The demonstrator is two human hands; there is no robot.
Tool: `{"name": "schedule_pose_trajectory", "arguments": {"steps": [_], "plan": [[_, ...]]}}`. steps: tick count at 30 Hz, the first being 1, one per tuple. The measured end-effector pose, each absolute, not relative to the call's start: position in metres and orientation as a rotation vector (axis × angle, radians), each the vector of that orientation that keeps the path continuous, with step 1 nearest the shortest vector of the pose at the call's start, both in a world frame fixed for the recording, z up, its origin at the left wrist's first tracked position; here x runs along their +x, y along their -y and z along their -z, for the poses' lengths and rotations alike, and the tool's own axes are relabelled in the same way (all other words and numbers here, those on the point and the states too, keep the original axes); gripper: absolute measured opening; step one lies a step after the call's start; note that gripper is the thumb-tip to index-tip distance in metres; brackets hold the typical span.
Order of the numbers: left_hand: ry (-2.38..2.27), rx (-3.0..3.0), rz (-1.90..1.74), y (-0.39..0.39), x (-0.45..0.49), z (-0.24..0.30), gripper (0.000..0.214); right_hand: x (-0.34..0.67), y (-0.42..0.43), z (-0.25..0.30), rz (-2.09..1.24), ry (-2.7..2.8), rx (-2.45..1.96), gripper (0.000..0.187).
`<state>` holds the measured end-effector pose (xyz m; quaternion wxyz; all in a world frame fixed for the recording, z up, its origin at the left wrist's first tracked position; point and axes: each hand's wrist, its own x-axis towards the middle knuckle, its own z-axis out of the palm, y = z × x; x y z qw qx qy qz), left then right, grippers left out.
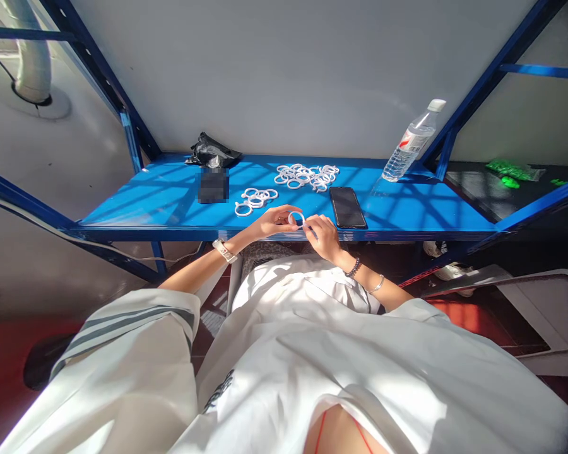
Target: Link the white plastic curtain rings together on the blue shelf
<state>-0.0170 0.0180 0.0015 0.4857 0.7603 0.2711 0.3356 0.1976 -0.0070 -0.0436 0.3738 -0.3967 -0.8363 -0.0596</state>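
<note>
Between my hands, at the front edge of the blue shelf, is a white plastic ring [296,217]. My left hand [278,221] has its thumb and fingers closed on the ring's left side. From the right, my right hand [322,236] pinches at the ring's lower right, where a small part shows; what its fingertips grip is too small to make out. Just beyond my left hand lies a small group of white rings [255,201]. Farther back, a larger pile of white rings [305,176] rests on the shelf.
A black phone [348,207] lies to the right of the rings. Behind it a water bottle [410,142] stands near the back. On the left are a black plastic bag [214,150] and a blurred dark square [213,186]. Blue metal posts frame the blue shelf [165,195].
</note>
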Motion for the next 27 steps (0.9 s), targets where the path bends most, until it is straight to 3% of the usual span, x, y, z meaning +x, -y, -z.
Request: {"name": "schedule_pose_trajectory", "arguments": {"steps": [7, 16, 20, 27], "plan": [[-0.635, 1.710, -0.832, -0.019, -0.018, -0.008, 0.050, 0.194, -0.003, 0.022, -0.195, 2.089, -1.042, 0.036], [-0.623, 1.613, -0.872, -0.019, -0.018, -0.006, 0.051, 0.184, -0.037, -0.013, -1.353, 1.946, -0.856, 0.033], [-0.601, 1.634, -0.856, -0.019, -0.019, -0.005, 0.057, 0.173, -0.043, -0.013, -1.383, 1.746, -0.857, 0.037], [-0.521, 1.657, -0.752, -0.025, -0.026, -0.008, 0.056, 0.172, -0.038, -0.010, -1.351, 1.859, -0.823, 0.035]]}}
